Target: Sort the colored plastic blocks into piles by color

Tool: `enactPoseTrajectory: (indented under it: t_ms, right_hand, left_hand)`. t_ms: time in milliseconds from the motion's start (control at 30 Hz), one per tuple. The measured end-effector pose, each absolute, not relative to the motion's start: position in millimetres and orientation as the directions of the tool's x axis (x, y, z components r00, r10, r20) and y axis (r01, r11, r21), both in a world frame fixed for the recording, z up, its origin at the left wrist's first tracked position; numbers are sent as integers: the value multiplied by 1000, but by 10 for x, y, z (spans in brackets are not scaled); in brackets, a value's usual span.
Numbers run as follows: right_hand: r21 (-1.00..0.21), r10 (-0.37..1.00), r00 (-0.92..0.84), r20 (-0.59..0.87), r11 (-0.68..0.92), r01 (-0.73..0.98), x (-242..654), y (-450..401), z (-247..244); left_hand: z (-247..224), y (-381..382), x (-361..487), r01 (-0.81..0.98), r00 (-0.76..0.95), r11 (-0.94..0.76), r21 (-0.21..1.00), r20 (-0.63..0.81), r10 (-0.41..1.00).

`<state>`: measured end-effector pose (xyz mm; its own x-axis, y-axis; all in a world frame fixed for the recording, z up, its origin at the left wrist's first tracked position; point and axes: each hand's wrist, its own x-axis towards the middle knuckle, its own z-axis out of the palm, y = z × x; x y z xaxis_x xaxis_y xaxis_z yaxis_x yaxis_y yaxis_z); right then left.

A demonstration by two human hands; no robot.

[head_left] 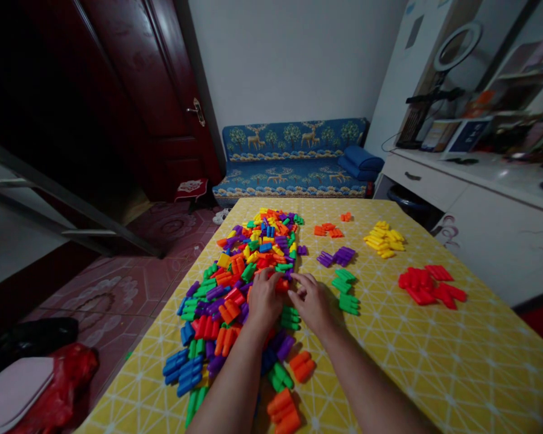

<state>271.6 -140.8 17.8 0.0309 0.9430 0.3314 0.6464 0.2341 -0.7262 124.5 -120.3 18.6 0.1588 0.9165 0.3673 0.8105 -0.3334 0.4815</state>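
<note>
A long heap of bullet-shaped plastic building blocks (pixel 217 292) in red, orange, yellow, green, blue and purple runs along the left side of the table. Over its right edge my left hand (pixel 266 298) bends its fingers down among the blocks; what they grip is hidden. A red-orange block (pixel 282 286) shows beside its thumb, between both hands. My right hand (pixel 313 301) is at the heap's edge with index finger and thumb apart, close to that block and a small purple block (pixel 288 274). Green blocks (pixel 291 317) lie just below the hands.
Sorted groups sit on the yellow tablecloth (pixel 389 361): green (pixel 346 292), purple (pixel 344 256), orange (pixel 329 230), yellow (pixel 384 240) and red blocks (pixel 428 285). Behind the table stands a blue sofa (pixel 294 172). A white desk (pixel 493 217) is at right, a metal ladder-like frame (pixel 63 202) at left.
</note>
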Motion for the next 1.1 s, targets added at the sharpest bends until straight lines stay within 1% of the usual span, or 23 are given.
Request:
enactPoseTrajectory:
  t_ms: [67, 200, 267, 367, 500, 567, 633, 733, 833, 967, 1100]
  right_hand:
    - [-735, 940, 23, 340, 250, 630, 2707, -1401, 166]
    - [-709, 907, 29, 419, 307, 635, 2710, -1376, 149]
    - [-714, 906, 20, 423, 320, 622, 2718, -1370, 153]
    - [-721, 919, 24, 394, 293, 628, 2736, -1372, 168]
    - [-746, 933, 128, 337, 182, 640, 2764, -1361, 149]
    - [-797, 936, 179, 302, 146, 586, 2770, -1332, 102]
    - [-870, 936, 224, 272, 139, 474, 2770, -1294, 35]
    - [-951, 935, 278, 219, 140, 275, 2768, -1246, -67]
    - [-979, 947, 278, 162, 120, 162, 2774, -1232, -122]
    - [-973, 946, 254, 200, 163, 162, 2771, -1239, -127]
    - [-966, 930, 283, 235, 193, 169, 2752, -1227, -139]
  left_hand:
    - [187, -1189, 1239, 784, 119, -306, 540, 354, 928]
    - [170, -1152, 1228, 664, 71, -283, 692, 319, 945]
    - [163, -1145, 1226, 625, 89, -304, 719, 322, 943]
    - [191, -1177, 1234, 660, 129, -317, 681, 314, 941]
    - [289, -1273, 1253, 770, 255, -365, 523, 272, 928]
    - [326, -1305, 1257, 789, 321, -399, 467, 241, 916]
    - [337, -1310, 1255, 794, 337, -397, 460, 211, 918]
    - [302, -1273, 1241, 772, 304, -367, 520, 205, 930]
    - [229, -1211, 1222, 682, 232, -366, 633, 287, 930]
    - [132, -1135, 1212, 498, 52, -387, 776, 419, 907]
    - [102, -1102, 1238, 321, -24, -409, 854, 439, 898]
